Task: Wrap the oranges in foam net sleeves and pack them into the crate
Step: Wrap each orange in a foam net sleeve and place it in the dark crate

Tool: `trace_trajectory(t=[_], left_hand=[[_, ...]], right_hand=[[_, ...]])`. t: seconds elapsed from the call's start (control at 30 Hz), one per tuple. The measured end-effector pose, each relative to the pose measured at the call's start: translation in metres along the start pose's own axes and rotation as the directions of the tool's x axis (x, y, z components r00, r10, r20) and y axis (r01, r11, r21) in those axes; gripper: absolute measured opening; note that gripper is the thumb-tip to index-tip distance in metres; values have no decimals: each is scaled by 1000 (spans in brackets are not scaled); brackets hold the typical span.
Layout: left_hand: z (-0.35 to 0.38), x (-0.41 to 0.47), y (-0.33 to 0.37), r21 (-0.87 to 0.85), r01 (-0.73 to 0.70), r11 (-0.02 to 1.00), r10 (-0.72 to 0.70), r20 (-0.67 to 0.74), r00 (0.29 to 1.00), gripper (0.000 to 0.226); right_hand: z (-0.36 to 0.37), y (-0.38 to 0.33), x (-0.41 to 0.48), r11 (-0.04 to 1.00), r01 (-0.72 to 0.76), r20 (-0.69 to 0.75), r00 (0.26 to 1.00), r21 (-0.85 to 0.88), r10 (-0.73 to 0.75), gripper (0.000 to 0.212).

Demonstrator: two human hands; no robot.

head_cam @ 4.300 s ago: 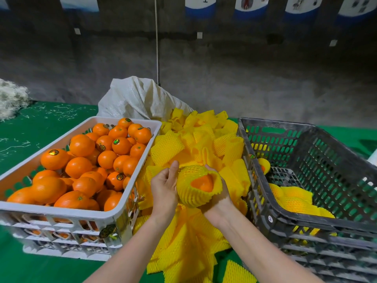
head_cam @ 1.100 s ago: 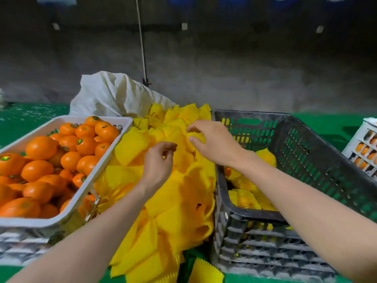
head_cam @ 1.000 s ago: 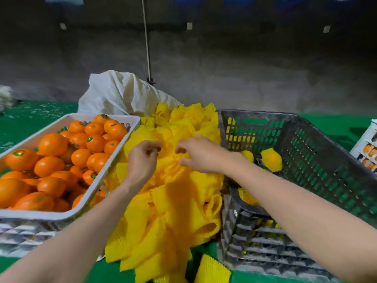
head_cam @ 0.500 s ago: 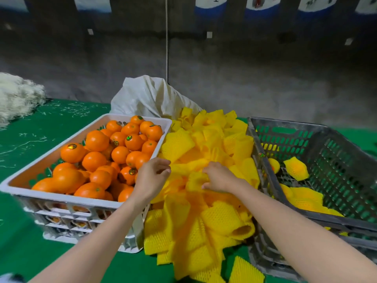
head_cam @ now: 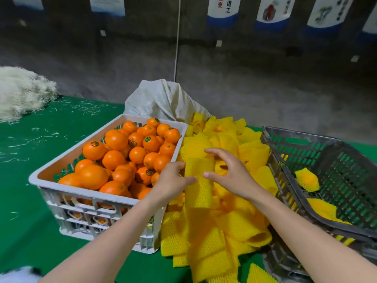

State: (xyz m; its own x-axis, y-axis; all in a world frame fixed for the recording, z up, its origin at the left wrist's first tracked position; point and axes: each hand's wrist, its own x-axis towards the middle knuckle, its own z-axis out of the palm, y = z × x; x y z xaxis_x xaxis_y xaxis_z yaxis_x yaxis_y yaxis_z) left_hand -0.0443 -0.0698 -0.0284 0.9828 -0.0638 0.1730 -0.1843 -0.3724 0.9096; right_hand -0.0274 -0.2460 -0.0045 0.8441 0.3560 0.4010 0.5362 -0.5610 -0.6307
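A white crate (head_cam: 85,193) on the left is heaped with bare oranges (head_cam: 130,154). In the middle lies a pile of yellow foam net sleeves (head_cam: 220,231). My left hand (head_cam: 172,182) pinches one flat sleeve (head_cam: 199,186) by its left edge and holds it upright above the pile. My right hand (head_cam: 230,173) hovers just right of that sleeve with fingers spread and loosely curved, holding nothing. The grey crate (head_cam: 326,160) on the right contains wrapped oranges (head_cam: 307,179).
A white sack (head_cam: 163,101) stands behind the sleeve pile. A heap of white shredded fibre (head_cam: 22,92) lies at the far left on the green table cover (head_cam: 30,211). A grey wall runs behind the table.
The wrapped orange I held earlier is gone from my hands. Both hands then went into the sleeve pile, and my left hand has lifted one flat sleeve while my right hand opened beside it.
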Motion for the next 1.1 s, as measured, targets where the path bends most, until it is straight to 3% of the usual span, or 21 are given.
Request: trace_trajectory(t=[0.1,0.23,0.33,0.37,0.43,0.5,0.63,0.73,0.87,0.97,1.03,1.1], left_hand=[[-14,-6,-3,54,-67,996,66,28,997,30],[-48,-5,-10,80,-108,991,108,4,994,21],[-86,6,-27,183,-26,983,24,17,1000,21],[-100,10,-35,327,15,945,-29,39,999,27],[-122,16,-47,655,78,751,-201,114,973,34],[-131,18,-54,828,55,558,-363,184,914,42],[-122,20,-54,955,-85,284,-473,217,854,52],[-118,23,-51,968,-115,222,-472,210,856,41],[-123,26,-52,934,-144,328,-411,278,868,29],[-137,28,-48,815,3,579,-355,249,901,42],[-146,30,-42,566,160,808,-301,165,939,32],[-147,33,-35,177,305,936,-323,80,943,30]], right_hand=[[14,-13,6,975,113,-130,982,-193,-139,21],[32,-27,15,978,85,-92,990,-191,-104,22],[38,-31,23,979,47,-3,999,-199,-48,34],[39,-32,25,977,64,17,998,-203,-62,29],[40,-34,29,978,82,33,997,-193,-77,19],[44,-36,33,980,67,39,997,-187,-61,15],[52,-38,37,980,54,80,996,-194,-39,13],[53,-37,38,981,58,87,995,-185,-43,12],[51,-39,37,993,45,114,993,-106,-33,15],[49,-41,37,997,-46,114,993,65,38,32],[48,-42,37,980,-121,106,989,161,105,35],[46,-44,37,948,-175,96,983,265,155,35]])
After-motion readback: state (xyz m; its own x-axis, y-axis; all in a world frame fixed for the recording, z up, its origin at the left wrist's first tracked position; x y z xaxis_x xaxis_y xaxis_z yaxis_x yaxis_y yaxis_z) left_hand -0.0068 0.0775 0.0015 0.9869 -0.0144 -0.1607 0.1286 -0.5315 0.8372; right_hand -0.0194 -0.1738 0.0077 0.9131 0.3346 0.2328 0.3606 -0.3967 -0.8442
